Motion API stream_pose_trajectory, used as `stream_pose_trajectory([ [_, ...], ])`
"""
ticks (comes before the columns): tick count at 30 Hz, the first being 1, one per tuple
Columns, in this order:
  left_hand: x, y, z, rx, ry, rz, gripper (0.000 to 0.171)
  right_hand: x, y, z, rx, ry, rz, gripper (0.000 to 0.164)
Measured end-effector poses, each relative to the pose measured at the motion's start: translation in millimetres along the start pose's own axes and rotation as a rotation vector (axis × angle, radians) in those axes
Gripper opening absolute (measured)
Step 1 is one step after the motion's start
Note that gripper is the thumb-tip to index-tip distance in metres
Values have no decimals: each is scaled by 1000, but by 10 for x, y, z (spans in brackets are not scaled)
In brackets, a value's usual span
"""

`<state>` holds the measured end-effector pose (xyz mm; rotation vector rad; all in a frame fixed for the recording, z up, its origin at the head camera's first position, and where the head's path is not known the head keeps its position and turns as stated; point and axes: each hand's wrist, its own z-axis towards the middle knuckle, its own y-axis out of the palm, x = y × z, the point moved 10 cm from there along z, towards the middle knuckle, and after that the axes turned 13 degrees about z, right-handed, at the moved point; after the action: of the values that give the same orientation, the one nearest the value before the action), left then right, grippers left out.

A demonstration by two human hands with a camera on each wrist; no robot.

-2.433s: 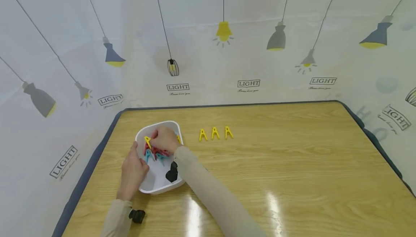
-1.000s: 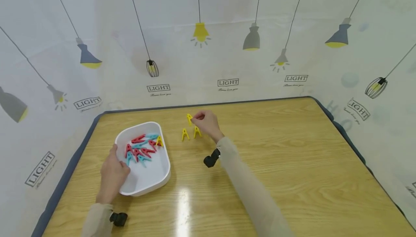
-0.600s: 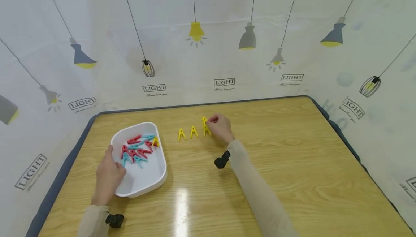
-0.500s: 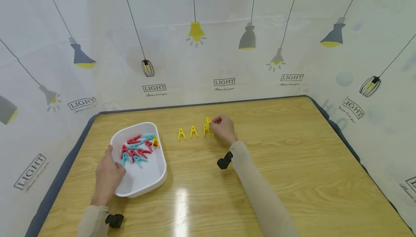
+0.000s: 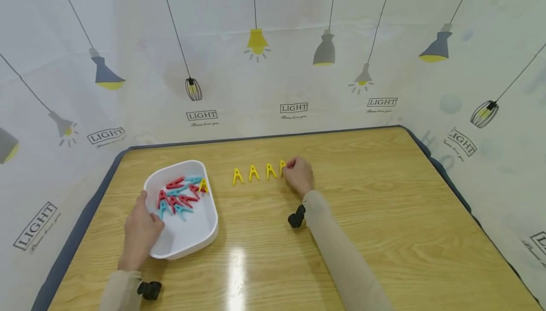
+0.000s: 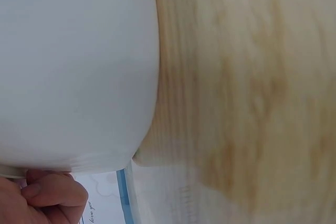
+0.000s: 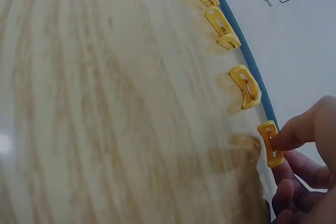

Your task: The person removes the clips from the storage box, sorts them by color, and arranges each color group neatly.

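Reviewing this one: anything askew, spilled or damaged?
Nothing looks spilled or damaged. Three yellow clips form a tidy row on the table; the right hand pinches a fourth clip at its right end. In the white tray, one yellow clip among red clips and blue clips is the only odd one.

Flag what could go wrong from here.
The right grip pinches a yellow clip; releasing it carelessly could leave it skewed. The neighbouring yellow clip sits close by, so a sideways nudge might knock it. The left grip holds the tray by its side; a tug could shift the loose clips inside.
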<state>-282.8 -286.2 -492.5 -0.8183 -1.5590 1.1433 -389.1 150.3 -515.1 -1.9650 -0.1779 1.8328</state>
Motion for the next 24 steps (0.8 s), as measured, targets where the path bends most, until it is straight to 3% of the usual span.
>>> stream_pose_trajectory([
  [6, 1, 9, 6, -1, 1, -7, 78, 30, 11, -1, 33, 6, -42, 12],
  [13, -22, 4, -11, 4, -2, -13, 77, 83, 54, -24, 11, 28, -32, 20],
  [19, -6, 1, 3, 0, 1, -21, 76, 88, -50, -6, 56, 40, 65, 23],
  [24, -5, 4, -4, -8, -13, -31, 77, -76, -130, 9, 64, 41, 124, 24],
])
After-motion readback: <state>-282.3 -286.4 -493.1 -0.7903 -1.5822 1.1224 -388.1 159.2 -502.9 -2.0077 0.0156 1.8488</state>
